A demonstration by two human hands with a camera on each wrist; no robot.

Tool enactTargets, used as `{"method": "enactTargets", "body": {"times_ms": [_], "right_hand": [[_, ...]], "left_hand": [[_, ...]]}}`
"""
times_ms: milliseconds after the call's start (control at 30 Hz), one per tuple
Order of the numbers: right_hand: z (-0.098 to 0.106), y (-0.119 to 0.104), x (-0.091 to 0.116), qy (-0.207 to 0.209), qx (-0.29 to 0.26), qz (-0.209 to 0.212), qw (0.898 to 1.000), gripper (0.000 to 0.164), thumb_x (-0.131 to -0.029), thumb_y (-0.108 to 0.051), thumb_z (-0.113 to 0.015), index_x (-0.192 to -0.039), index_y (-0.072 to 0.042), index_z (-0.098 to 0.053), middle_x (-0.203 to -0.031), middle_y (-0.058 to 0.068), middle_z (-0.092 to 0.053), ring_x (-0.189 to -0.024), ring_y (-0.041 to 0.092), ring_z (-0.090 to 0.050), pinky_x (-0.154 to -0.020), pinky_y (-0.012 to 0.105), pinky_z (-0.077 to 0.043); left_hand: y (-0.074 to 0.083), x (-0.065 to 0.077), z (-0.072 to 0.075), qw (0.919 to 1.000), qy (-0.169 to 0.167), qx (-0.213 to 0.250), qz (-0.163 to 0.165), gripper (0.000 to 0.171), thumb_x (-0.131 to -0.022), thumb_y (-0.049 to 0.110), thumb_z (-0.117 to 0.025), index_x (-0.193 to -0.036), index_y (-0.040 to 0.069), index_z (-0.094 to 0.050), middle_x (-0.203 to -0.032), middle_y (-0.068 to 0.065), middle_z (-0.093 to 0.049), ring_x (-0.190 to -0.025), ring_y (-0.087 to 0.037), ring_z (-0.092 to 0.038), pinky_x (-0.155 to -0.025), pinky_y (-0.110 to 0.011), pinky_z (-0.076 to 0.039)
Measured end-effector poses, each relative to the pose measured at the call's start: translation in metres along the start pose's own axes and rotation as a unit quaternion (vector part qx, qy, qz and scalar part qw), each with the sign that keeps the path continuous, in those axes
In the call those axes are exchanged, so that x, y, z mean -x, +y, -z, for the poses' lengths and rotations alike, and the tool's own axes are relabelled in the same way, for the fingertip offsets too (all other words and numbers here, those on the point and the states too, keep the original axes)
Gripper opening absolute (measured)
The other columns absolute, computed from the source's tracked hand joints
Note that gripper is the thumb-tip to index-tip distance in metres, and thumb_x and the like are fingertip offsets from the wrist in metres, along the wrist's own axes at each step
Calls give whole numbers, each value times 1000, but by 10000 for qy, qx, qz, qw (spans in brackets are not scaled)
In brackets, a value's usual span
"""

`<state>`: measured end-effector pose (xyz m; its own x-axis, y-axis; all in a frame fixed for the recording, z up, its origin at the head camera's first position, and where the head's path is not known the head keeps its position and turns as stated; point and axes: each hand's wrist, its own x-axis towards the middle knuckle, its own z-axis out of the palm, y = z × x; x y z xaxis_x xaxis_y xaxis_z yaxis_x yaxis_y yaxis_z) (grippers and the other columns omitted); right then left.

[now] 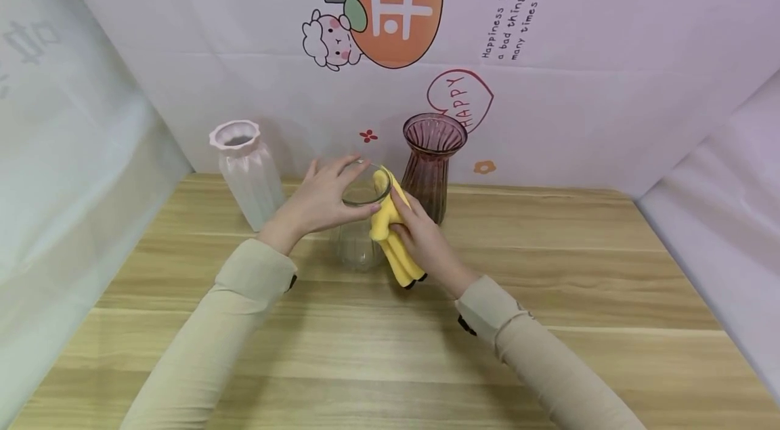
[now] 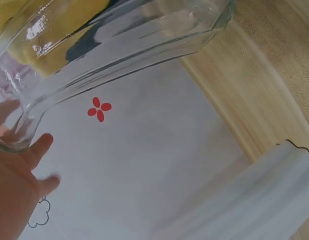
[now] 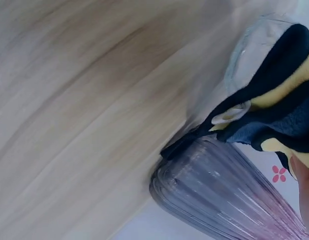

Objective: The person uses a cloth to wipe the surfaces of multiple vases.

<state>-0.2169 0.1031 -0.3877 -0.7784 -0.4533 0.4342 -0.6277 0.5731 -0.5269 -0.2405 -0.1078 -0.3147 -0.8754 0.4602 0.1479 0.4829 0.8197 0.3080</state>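
A clear glass vase (image 1: 358, 247) stands at the middle of the table, its round rim facing up toward the head camera. My left hand (image 1: 326, 196) holds it by the rim, thumb on the near side and fingers across the far side. In my right hand (image 1: 423, 237) is a yellow cloth (image 1: 396, 264) with a dark edge, gripped against the right side of the rim. The cloth's lower part hangs along the vase's outside. The right wrist view shows the dark underside of the cloth (image 3: 274, 70) in folds.
A purple ribbed glass vase (image 1: 426, 179) stands just behind the cloth, close to the back wall. To the left is a white and pink pleated vase (image 1: 252, 179). A printed white sheet (image 1: 548, 112) hangs behind the wooden table (image 1: 548, 267).
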Motion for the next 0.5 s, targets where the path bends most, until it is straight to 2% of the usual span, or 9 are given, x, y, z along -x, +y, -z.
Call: {"method": "enactTargets", "body": {"times_ms": [233, 500], "right_hand": [[-2, 2, 2, -118, 131, -10, 9998, 59, -93, -4, -56, -147, 0, -32, -147, 24, -37, -123, 39, -53, -94, 46, -52], [-7, 7, 11, -411, 262, -224, 9986, 58, -94, -5, -55, -148, -3, -32, -146, 24, -39, -127, 39, -50, -97, 46, -51]], "left_hand": [[1, 2, -1, 9996, 203, -174, 135, 75, -86, 61, -55, -147, 20, -39, -148, -15, -37, -141, -29, -31, -117, -62, 4], [1, 3, -1, 9996, 243, -75, 75, 76, -86, 56, -57, -148, 15, -38, -151, -12, -36, -140, -31, -33, -118, -60, 5]]}}
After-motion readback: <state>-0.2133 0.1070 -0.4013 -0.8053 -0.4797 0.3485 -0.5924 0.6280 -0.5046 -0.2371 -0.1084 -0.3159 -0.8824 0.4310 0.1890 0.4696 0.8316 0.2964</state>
